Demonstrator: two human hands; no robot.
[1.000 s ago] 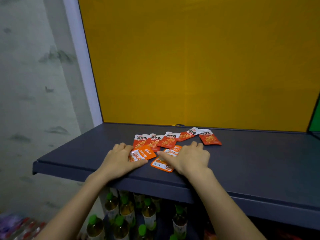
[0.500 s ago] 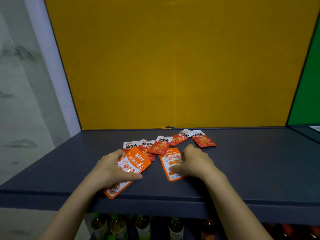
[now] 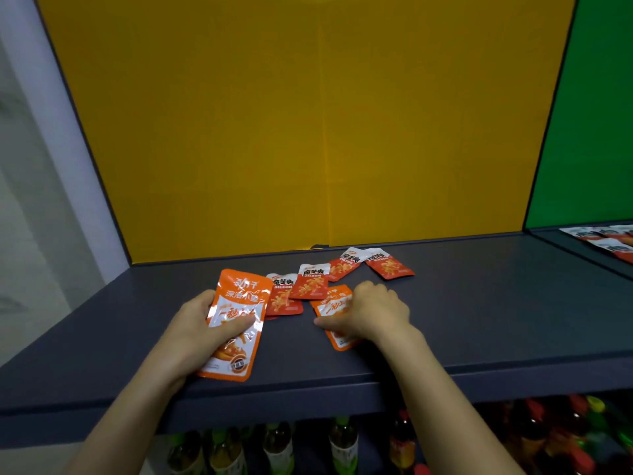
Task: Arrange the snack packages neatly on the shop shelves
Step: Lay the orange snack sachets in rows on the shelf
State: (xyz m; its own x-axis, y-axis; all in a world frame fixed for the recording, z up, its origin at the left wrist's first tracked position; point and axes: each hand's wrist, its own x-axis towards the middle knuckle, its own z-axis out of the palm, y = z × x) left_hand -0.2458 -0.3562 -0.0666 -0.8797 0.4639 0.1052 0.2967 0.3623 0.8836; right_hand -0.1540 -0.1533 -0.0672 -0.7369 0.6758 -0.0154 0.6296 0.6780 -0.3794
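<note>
My left hand (image 3: 195,332) holds an orange snack packet (image 3: 238,305) lifted off the dark grey shelf (image 3: 479,320), thumb across its front. A second orange packet (image 3: 330,305) lies flat on the shelf under my right hand (image 3: 371,311), whose curled fingers rest on it. Behind them, several red snack packets (image 3: 310,281) lie in a loose, overlapping row, the rightmost red packet (image 3: 388,265) near the yellow back panel.
A yellow back panel (image 3: 308,132) closes the shelf's rear, a green panel (image 3: 589,114) stands at right. More packets (image 3: 613,240) lie on the neighbouring shelf at far right. Bottled drinks (image 3: 342,443) fill the shelf below. A grey wall (image 3: 34,200) is at left.
My left hand has raised its orange packet off the shelf and turned it upright, facing me. My right hand has stayed on the other orange packet. The view has swung right.
</note>
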